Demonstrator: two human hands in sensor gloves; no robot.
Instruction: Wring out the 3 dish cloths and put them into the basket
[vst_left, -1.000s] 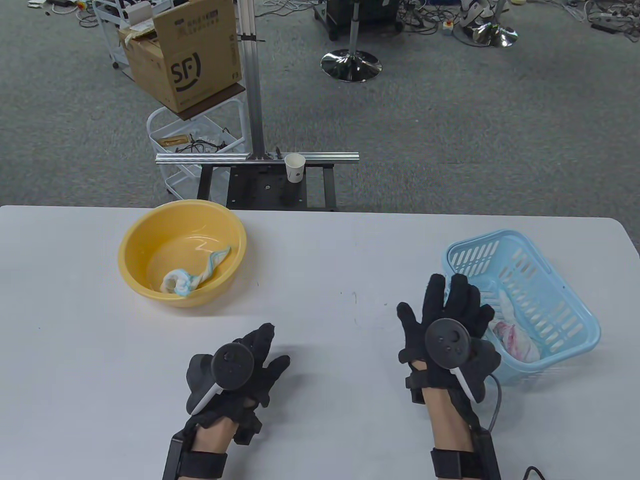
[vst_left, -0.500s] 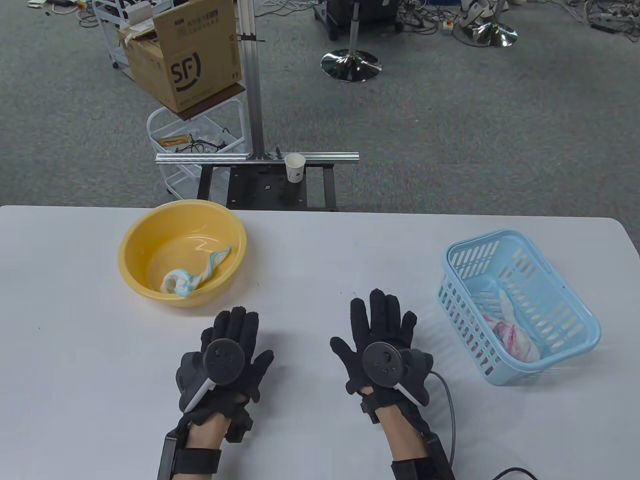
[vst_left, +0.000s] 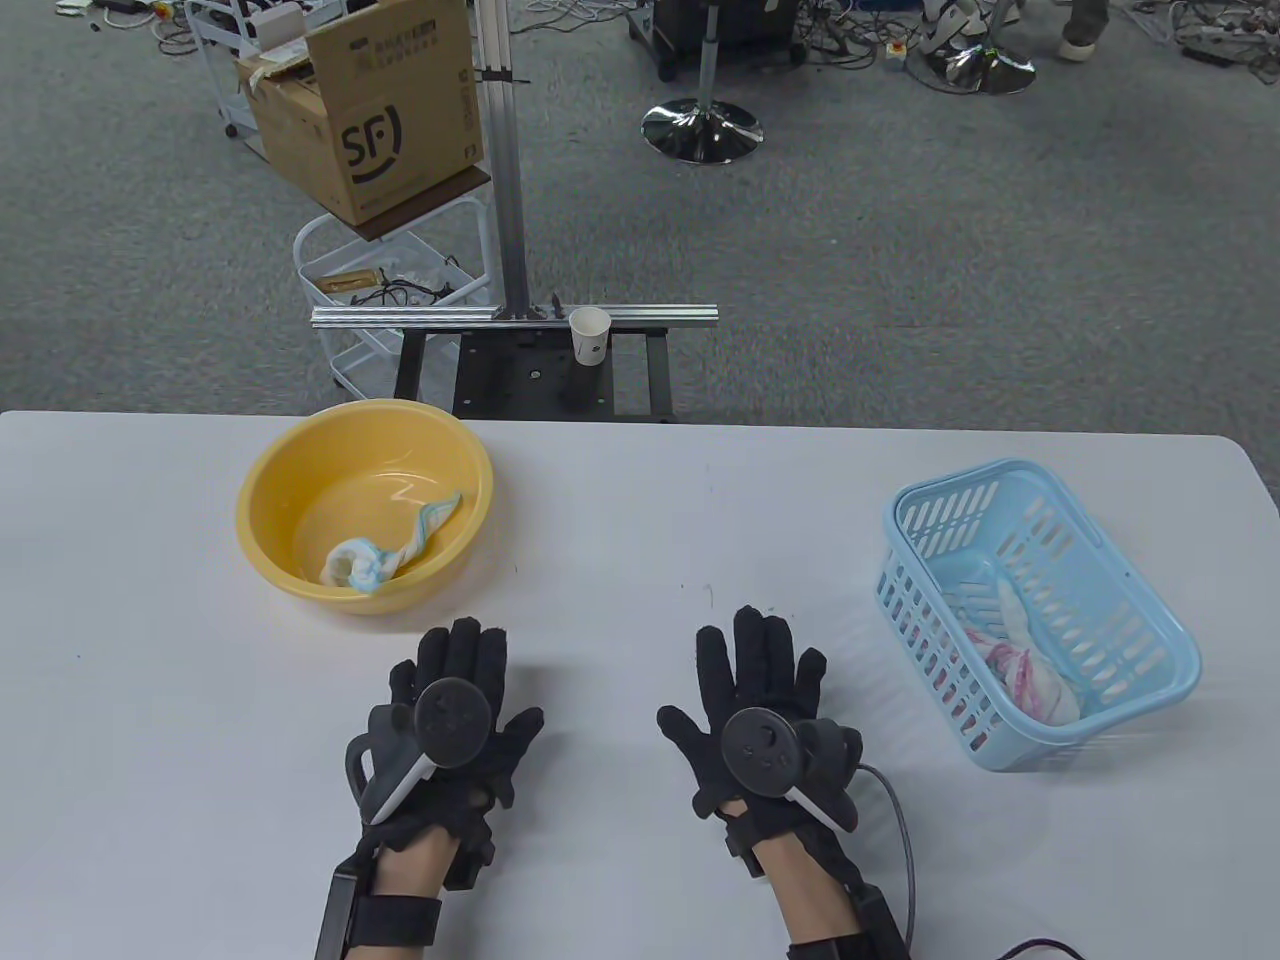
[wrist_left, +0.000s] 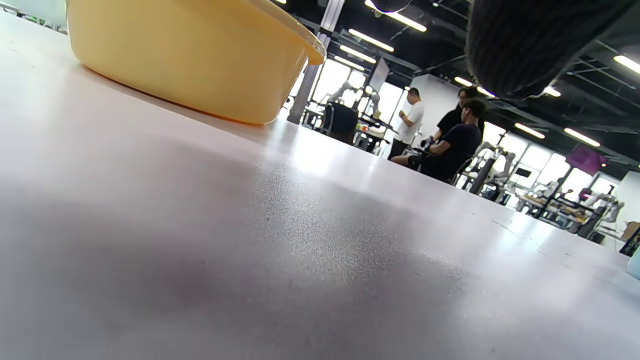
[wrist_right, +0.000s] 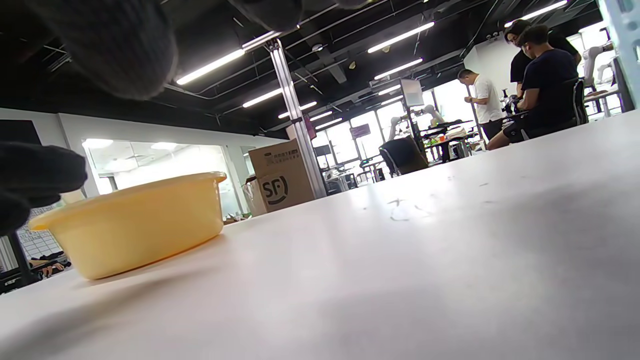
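A yellow basin (vst_left: 290, 470) stands at the table's left, and a twisted white and blue dish cloth (vst_left: 385, 555) lies inside it. The light blue basket (vst_left: 1150, 610) at the right holds a crumpled white and pink dish cloth (vst_left: 1025, 665). My left hand (vst_left: 460, 665) lies flat on the table below the basin, fingers straight, holding nothing. My right hand (vst_left: 760, 650) lies flat beside it, left of the basket, also empty. The basin (wrist_left: 190, 55) fills the top left of the left wrist view. In the right wrist view the basin (wrist_right: 130, 225) sits at the left.
A paper cup (vst_left: 590, 335) stands on a metal frame beyond the table's far edge. A cardboard box (vst_left: 370, 110) sits on a white cart behind. A cable (vst_left: 895, 810) trails from my right wrist. People (wrist_left: 450, 140) are gathered in the background of the left wrist view.
My right hand has pulled back from the basket rim to the table's middle and laid flat. My left hand has turned and flattened beside it. The cloths have not moved.
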